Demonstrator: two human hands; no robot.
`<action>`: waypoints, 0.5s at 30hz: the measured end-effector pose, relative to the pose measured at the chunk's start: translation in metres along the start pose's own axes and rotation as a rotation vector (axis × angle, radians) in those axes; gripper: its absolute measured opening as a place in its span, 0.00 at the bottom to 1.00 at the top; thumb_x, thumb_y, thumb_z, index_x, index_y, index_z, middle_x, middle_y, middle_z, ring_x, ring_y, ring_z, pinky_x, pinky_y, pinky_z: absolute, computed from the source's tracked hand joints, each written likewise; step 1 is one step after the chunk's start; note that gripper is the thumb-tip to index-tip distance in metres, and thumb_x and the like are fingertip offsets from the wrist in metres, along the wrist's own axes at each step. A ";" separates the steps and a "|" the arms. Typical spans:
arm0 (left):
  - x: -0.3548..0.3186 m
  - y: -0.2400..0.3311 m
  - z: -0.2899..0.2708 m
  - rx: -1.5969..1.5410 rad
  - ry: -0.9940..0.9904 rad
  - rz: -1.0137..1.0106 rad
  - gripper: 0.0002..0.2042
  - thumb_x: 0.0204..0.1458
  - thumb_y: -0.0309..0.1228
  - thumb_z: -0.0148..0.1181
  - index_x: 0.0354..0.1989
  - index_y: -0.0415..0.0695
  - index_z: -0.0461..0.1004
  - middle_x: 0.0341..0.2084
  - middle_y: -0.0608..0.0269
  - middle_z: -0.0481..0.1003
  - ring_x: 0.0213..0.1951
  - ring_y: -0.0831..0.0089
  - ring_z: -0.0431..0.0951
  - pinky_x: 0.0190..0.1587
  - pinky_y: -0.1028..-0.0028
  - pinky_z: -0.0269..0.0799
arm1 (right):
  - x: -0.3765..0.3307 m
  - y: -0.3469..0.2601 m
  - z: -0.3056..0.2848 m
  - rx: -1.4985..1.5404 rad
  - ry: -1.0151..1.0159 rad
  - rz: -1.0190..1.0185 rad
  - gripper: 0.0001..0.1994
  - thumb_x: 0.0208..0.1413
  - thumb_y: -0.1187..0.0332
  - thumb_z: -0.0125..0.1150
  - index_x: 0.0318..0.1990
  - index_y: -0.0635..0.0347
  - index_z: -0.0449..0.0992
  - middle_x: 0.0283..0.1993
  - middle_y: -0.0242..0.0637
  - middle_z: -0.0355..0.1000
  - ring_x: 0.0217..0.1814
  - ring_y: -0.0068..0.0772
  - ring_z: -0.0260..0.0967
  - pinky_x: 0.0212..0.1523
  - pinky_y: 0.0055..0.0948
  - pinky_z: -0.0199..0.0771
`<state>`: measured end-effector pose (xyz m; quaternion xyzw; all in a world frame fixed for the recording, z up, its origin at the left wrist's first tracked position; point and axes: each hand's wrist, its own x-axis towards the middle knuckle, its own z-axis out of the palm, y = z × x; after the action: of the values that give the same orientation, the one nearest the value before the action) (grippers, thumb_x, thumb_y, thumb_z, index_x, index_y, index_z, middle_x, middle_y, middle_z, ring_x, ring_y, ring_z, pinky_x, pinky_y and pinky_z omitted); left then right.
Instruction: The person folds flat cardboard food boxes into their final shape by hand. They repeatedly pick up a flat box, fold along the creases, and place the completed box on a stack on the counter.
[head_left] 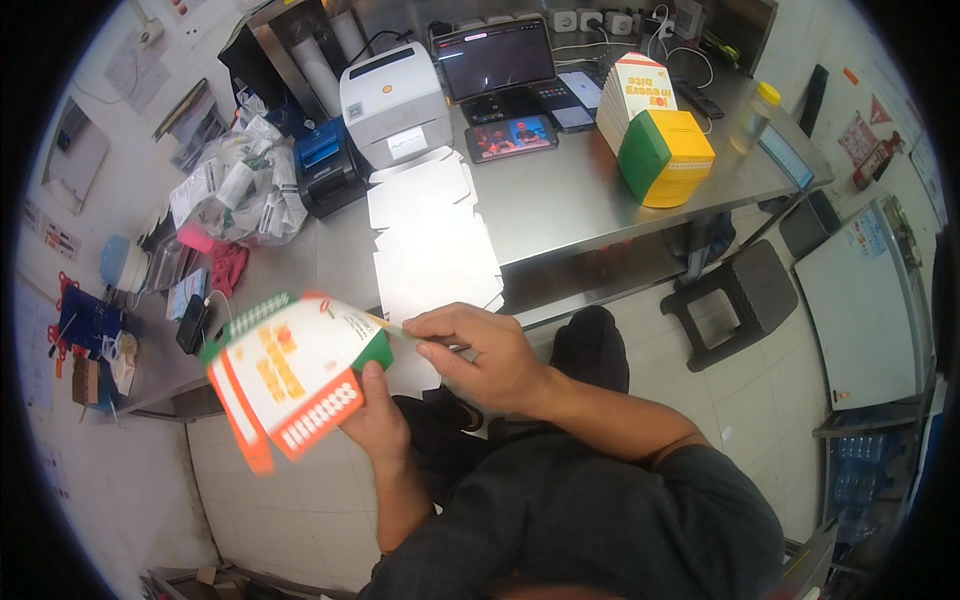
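Close together in front of the person's body, the two hands are both on one flat printed carton (290, 365): the left hand (385, 422) grips its lower right edge, thumb on the printed face and fingers mostly hidden beneath, while the right hand (482, 352) pinches the right-hand tip between thumb and forefinger. Orange-yellow lettering and a small red mark show on its white panel, smeared by blur; the same blur softens the orange strip with white figures and the green patches at its ends. The carton spreads leftward over the near side of the counter (560, 205), tilted, its orange flap pointing down. Just beyond the hands lies a stack of white blanks (430, 235), notched along the sides, plain side up. To its right, steel surface runs along the front edge to a stack of folded cartons (665, 155) in yellow, green and white, its orange lettering upside down. Behind the blanks, a white printer (393, 95) bears a small round mark and a pale label with dark print; a lit phone (512, 138) lies beside it. Farther right, a dark stool (735, 300) stands on floor tiles.
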<state>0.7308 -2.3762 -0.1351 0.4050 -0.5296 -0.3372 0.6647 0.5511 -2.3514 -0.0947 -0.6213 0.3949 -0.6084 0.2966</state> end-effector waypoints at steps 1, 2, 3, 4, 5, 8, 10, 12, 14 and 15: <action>-0.004 -0.004 0.002 0.151 0.021 0.102 0.21 0.68 0.24 0.56 0.68 0.34 0.67 0.62 0.49 0.73 0.63 0.56 0.76 0.63 0.60 0.73 | 0.000 -0.001 0.000 0.037 0.014 0.039 0.14 0.62 0.76 0.69 0.54 0.68 0.81 0.55 0.48 0.80 0.56 0.35 0.80 0.54 0.29 0.82; -0.006 -0.007 0.003 0.293 0.042 0.173 0.20 0.68 0.24 0.57 0.67 0.34 0.67 0.62 0.49 0.73 0.62 0.57 0.76 0.63 0.61 0.73 | -0.001 -0.001 0.001 0.073 0.035 0.069 0.13 0.62 0.76 0.69 0.53 0.69 0.81 0.55 0.48 0.79 0.56 0.33 0.80 0.53 0.28 0.82; -0.009 -0.009 0.002 0.366 0.034 0.245 0.20 0.68 0.25 0.57 0.66 0.34 0.68 0.61 0.49 0.74 0.61 0.57 0.76 0.62 0.61 0.74 | 0.000 -0.001 0.003 0.052 0.030 0.022 0.13 0.62 0.76 0.69 0.52 0.69 0.81 0.55 0.47 0.79 0.55 0.34 0.80 0.53 0.28 0.82; -0.012 -0.010 0.001 0.417 0.033 0.310 0.19 0.68 0.25 0.57 0.66 0.34 0.69 0.60 0.50 0.74 0.61 0.58 0.77 0.62 0.61 0.74 | 0.000 -0.001 0.006 0.029 0.031 -0.035 0.12 0.62 0.77 0.69 0.52 0.69 0.81 0.55 0.47 0.79 0.55 0.34 0.80 0.53 0.29 0.82; -0.014 -0.011 -0.001 0.451 0.012 0.373 0.19 0.68 0.25 0.58 0.65 0.34 0.69 0.60 0.50 0.75 0.60 0.58 0.77 0.62 0.61 0.74 | 0.000 0.000 0.008 0.006 0.032 -0.091 0.12 0.62 0.77 0.69 0.52 0.69 0.81 0.55 0.47 0.78 0.54 0.35 0.79 0.53 0.29 0.82; -0.019 -0.011 -0.009 0.523 -0.109 0.485 0.18 0.68 0.25 0.59 0.64 0.34 0.71 0.58 0.51 0.76 0.58 0.59 0.78 0.61 0.62 0.74 | 0.001 0.002 0.012 -0.083 0.092 -0.199 0.09 0.63 0.75 0.68 0.49 0.69 0.82 0.54 0.44 0.76 0.52 0.39 0.80 0.49 0.31 0.82; -0.018 -0.012 -0.011 0.564 -0.186 0.514 0.17 0.68 0.26 0.60 0.63 0.34 0.72 0.56 0.52 0.77 0.57 0.60 0.79 0.60 0.63 0.74 | 0.001 0.003 0.012 -0.054 0.113 -0.121 0.08 0.62 0.78 0.67 0.48 0.68 0.82 0.55 0.45 0.77 0.54 0.37 0.79 0.53 0.32 0.80; -0.015 -0.015 -0.011 0.585 -0.234 0.534 0.16 0.68 0.26 0.60 0.62 0.34 0.73 0.55 0.53 0.78 0.56 0.61 0.79 0.59 0.64 0.75 | 0.001 0.004 0.011 -0.022 0.117 -0.066 0.07 0.62 0.79 0.66 0.47 0.68 0.83 0.56 0.46 0.77 0.56 0.37 0.78 0.55 0.32 0.79; -0.010 -0.018 -0.009 0.575 -0.260 0.531 0.15 0.68 0.27 0.61 0.61 0.34 0.74 0.53 0.54 0.79 0.55 0.62 0.80 0.58 0.64 0.75 | 0.004 0.005 0.009 0.007 0.113 -0.042 0.06 0.63 0.78 0.66 0.46 0.68 0.83 0.56 0.45 0.77 0.57 0.38 0.78 0.56 0.32 0.78; -0.009 -0.018 -0.008 0.574 -0.269 0.528 0.15 0.68 0.27 0.61 0.60 0.34 0.75 0.53 0.54 0.80 0.54 0.62 0.80 0.58 0.65 0.75 | 0.006 0.005 0.008 0.002 0.106 -0.035 0.06 0.63 0.78 0.66 0.46 0.68 0.83 0.57 0.45 0.77 0.57 0.36 0.77 0.57 0.32 0.77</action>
<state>0.7361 -2.3752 -0.1557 0.3764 -0.7699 -0.0436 0.5134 0.5577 -2.3597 -0.0967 -0.5948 0.3985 -0.6459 0.2650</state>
